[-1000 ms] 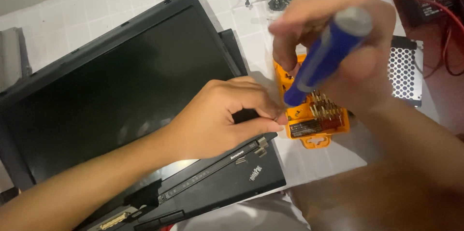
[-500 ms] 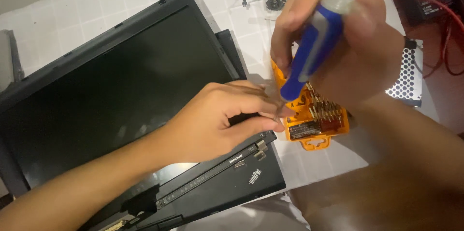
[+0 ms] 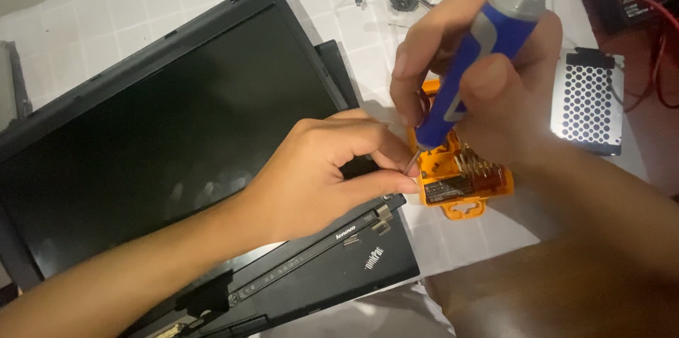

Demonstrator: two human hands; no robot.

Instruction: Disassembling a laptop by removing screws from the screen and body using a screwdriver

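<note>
Screwdriver (image 3: pixel 472 62), blue-handled, is gripped fully closed in the right hand (image 3: pixel 488 90) with its tip held at the laptop (image 3: pixel 177 140) edge beside the orange bit case (image 3: pixel 460 182), where the left hand (image 3: pixel 325 168) is pinched shut on something too small to identify; steady downward pressure is judged necessary next.

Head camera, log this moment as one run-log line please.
left hand: pinching at laptop corner | right hand: gripping blue screwdriver, tip down | orange bit case: beside laptop
</note>
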